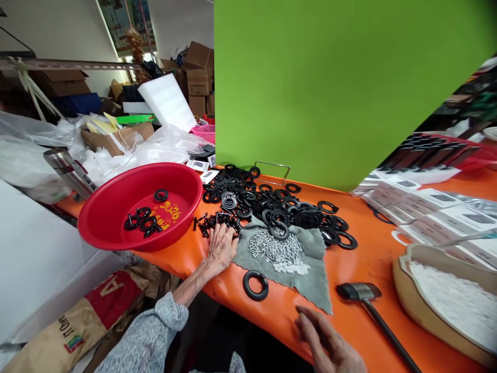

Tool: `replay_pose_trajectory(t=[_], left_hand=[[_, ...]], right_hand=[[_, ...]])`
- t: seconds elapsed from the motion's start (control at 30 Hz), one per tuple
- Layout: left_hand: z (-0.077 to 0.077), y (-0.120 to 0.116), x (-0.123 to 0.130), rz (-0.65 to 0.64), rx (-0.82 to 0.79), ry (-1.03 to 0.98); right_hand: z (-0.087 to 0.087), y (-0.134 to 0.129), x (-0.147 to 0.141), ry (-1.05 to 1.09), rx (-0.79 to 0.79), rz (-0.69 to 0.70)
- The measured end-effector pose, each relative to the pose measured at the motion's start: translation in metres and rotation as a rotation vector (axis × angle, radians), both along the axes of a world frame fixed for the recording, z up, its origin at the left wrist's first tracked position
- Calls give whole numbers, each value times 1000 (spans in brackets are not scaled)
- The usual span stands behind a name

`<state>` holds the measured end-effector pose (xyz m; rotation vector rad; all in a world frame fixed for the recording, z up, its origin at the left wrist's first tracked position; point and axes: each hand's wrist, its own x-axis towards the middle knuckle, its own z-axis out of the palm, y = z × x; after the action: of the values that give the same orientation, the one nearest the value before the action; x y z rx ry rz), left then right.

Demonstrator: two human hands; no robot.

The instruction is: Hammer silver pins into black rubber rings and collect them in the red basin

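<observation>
Head view: my left hand (pixel 222 245) touches small glossy black pins (pixel 207 224), grip unclear; my right hand (pixel 337 348) curves loosely apart.

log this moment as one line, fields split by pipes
left hand: on small black parts | right hand: left of hammer, nothing visibly held | lone black ring: on orange table, between hands

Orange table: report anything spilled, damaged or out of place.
Nothing looks clearly spilled or damaged. One black ring lies alone near the front edge of the table, apart from the main heap of rings; it looks stray, though it may be placed there deliberately.
</observation>
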<state>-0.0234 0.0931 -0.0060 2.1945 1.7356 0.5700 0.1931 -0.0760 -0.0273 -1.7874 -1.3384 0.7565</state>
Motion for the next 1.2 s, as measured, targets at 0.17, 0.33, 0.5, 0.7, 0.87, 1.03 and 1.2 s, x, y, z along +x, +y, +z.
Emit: replay_pose_trajectory(t=[0.17, 0.33, 0.5, 0.7, 0.87, 1.03, 1.2], left_hand=[[0, -2, -6, -29, -37, -82], [6, -19, -13, -6, -92, -251], [17, -64, -17, -43, -328, -549], [29, -102, -9, 8, -663, -1102], [32, -111, -9, 31, -745, -1285], [31, -116, -9, 55, -915, -1556], [31, -120, -5, 110, -1038, -1680]], right_hand=[[13, 40, -6, -376, 292, 59], [-6, 76, -16, -487, 319, 117], [-22, 85, -19, -602, 313, 144], [-21, 87, -22, -672, 324, 131], [-15, 84, -20, -651, 330, 113], [3, 76, -13, -519, 324, 49], [19, 61, -12, -314, 275, 90]])
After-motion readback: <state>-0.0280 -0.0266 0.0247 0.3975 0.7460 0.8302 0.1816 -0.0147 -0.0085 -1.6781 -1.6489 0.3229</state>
